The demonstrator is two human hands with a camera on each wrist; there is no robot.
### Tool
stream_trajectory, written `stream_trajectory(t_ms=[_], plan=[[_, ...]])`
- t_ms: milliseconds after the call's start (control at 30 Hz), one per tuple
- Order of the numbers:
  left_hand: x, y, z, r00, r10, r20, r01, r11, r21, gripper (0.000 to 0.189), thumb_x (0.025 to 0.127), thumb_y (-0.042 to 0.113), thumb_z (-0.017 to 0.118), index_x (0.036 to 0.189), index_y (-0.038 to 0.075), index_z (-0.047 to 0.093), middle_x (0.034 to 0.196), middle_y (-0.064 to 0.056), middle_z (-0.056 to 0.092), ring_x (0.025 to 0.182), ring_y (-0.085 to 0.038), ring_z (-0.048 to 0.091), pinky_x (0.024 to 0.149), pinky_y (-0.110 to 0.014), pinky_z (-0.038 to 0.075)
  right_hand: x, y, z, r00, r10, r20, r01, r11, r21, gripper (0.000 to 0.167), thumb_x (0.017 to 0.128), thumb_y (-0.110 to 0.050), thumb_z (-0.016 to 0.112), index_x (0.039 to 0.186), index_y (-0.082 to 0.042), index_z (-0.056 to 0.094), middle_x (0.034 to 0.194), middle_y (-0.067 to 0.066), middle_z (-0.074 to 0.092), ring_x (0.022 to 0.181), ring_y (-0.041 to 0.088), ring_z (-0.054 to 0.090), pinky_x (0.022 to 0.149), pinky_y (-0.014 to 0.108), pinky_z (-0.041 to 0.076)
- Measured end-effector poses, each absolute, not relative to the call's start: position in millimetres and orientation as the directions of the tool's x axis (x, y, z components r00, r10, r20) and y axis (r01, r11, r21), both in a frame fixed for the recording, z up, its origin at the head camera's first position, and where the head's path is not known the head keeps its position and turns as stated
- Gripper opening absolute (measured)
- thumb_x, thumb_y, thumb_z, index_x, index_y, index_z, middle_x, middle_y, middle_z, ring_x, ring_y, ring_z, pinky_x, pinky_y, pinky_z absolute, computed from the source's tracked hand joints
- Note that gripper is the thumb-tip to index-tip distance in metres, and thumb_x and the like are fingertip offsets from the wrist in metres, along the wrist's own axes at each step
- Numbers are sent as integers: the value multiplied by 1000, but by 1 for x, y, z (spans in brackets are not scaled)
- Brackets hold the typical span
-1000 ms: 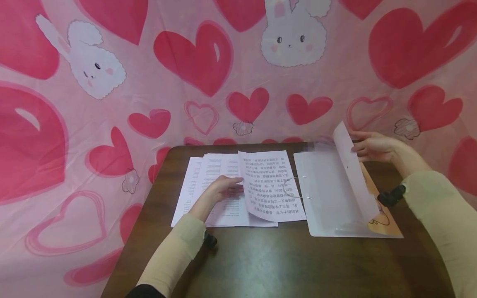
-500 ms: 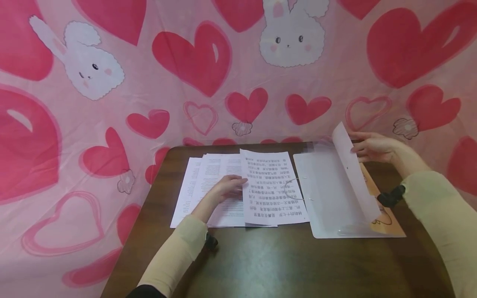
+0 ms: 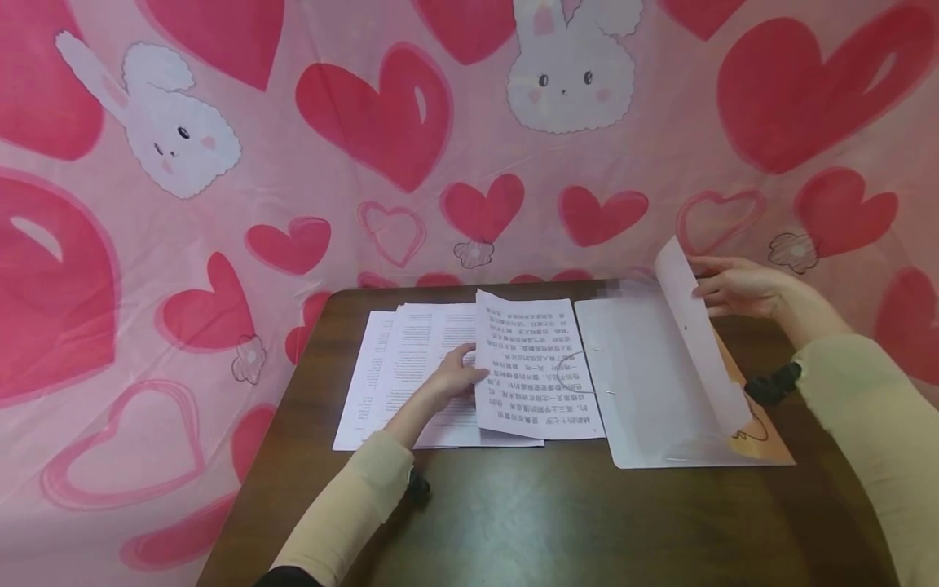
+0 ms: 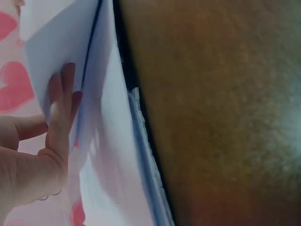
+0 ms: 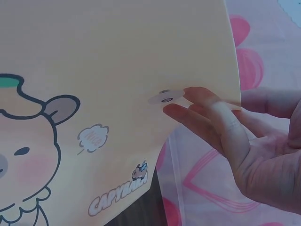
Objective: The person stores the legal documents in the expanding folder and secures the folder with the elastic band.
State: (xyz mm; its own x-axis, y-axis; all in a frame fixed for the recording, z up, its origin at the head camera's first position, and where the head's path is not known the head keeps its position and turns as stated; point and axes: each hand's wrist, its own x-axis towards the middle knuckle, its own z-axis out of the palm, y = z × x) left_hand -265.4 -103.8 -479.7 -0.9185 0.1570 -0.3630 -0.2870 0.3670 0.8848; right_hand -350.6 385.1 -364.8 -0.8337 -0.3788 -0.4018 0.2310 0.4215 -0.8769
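Note:
My left hand point(image 3: 455, 377) pinches the left edge of a printed sheet point(image 3: 539, 371), with fingers on one face and thumb on the other in the left wrist view. The sheet's left side lifts off a fanned stack of printed papers point(image 3: 403, 375); its right side reaches a thin metal prong point(image 3: 610, 392) on the folder point(image 3: 638, 408). My right hand point(image 3: 741, 287) holds up the folder's cover point(image 3: 693, 330) by its edge, tilted over the pale inside. In the right wrist view this orange cover bears a capybara drawing point(image 5: 28, 155) and lettering, with fingers near a small round fastener point(image 5: 167, 95).
A dark wooden table point(image 3: 499, 522) carries everything. Right behind its far edge hangs a pink cloth point(image 3: 315, 163) with red hearts and white rabbits. Black wrist mounts point(image 3: 773, 385) sit on both sleeves.
The printed sheet has shifted slightly right, and its curled lower left part has straightened. My left hand has moved a little right along with it. My right hand keeps the cover raised.

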Motion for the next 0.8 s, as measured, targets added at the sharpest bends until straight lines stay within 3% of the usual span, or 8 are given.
stream_trajectory(t_ms=[200,800], plan=[[-263,-106,-469,-922,168,-348,-281,324,903,71,107,11,65,171,6,33,128,-24,78,103,-29,83,87,-36,68,-352,385,-365,-834,-373,-406,240,417,-877,83,112,-1,43,174,-6,-12,114,-20,57,103,1,68,92,28,64],[-258,-126,-437,-938,170,-302,-263,220,939,71,110,11,62,173,6,29,126,-27,79,87,-15,82,80,-32,68,-350,389,-360,-837,-367,-406,235,430,-872,82,112,-2,42,174,-6,-12,114,-18,58,103,1,68,93,27,64]])
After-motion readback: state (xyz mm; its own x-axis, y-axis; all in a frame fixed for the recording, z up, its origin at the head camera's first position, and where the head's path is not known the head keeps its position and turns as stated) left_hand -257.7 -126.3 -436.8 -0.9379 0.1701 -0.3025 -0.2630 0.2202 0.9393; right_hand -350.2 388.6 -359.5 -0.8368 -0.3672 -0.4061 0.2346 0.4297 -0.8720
